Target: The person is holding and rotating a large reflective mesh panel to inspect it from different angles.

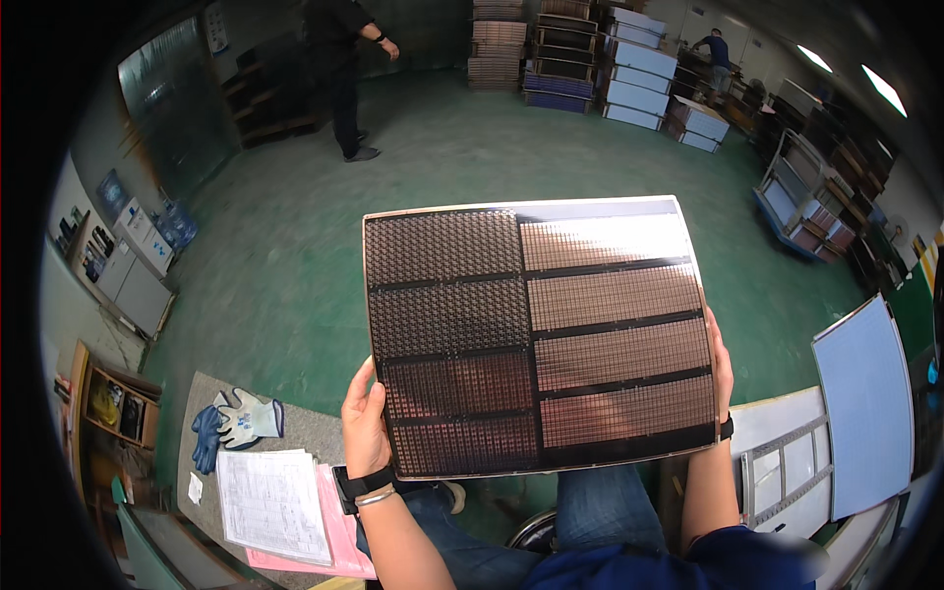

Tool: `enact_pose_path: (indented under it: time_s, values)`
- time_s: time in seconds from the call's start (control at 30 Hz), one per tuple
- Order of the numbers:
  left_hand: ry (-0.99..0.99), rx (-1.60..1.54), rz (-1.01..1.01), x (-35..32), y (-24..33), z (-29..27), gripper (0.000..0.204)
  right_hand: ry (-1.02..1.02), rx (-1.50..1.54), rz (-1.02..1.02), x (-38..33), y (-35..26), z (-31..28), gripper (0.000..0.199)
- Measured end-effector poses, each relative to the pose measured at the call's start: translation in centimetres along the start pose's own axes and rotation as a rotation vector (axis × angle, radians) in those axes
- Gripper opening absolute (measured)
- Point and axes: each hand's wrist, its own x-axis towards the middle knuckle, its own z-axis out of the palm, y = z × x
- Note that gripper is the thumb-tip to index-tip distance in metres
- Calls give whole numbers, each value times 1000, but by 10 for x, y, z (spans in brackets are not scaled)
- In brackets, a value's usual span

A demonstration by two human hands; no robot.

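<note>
A large rectangular copper-coloured panel, patterned like a circuit board sheet, is held up in front of me. Dark bands split its face into two columns of finely gridded blocks, and light glares off its upper right. My left hand grips its left edge low down, thumb on the near face. On the opposite edge, my right hand is closed round the side, with most of its fingers hidden behind the sheet. Below it show my jeans-covered legs.
Gloves and printed papers lie on a grey table at left. At right are a blue sheet and a metal ruler frame. Farther off stand stacked panels, a loaded cart and two people.
</note>
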Motion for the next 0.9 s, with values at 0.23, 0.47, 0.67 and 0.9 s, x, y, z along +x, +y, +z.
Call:
enact_pose_path:
  time_s: [0.23, 0.47, 0.67, 0.9]
  values:
    - [16, 13, 20, -1, 1, 2, 41, 3, 50, 32, 0, 1, -4, 47]
    - [-4, 11, 6, 0, 1, 3, 39, -55, 38, 23, 3, 3, -12, 50]
    - [2, 30, 29, 0, 2, 3, 41, -35, 23, 29, 2, 3, -12, 50]
    - [12, 50, 26, -1, 2, 4, 41, -43, -20, 12, 3, 6, -17, 50]
